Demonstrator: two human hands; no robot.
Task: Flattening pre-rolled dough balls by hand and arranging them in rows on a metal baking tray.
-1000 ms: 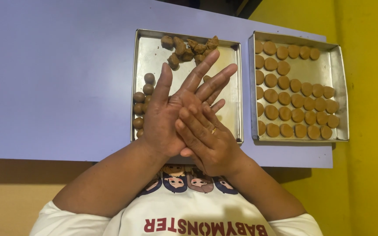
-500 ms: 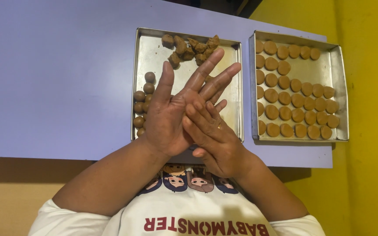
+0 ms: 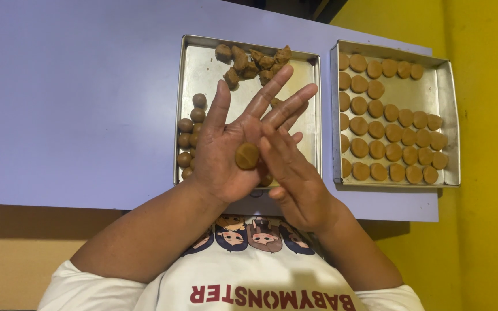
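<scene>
Brown dough ball (image 3: 247, 155) rests on flat-open left hand (image 3: 226, 150); open right hand (image 3: 295, 178) touches it.

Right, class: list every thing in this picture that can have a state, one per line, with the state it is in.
Round brown dough ball: shaped, lying on the open palm.
Left hand: open, palm up, fingers spread.
Right hand: open, flat, fingers against the left palm beside the ball.
Left steel tray: partly filled, rough dough lumps at the far end, rolled balls along the left edge.
Right steel tray: nearly full of flattened dough discs in rows.
</scene>
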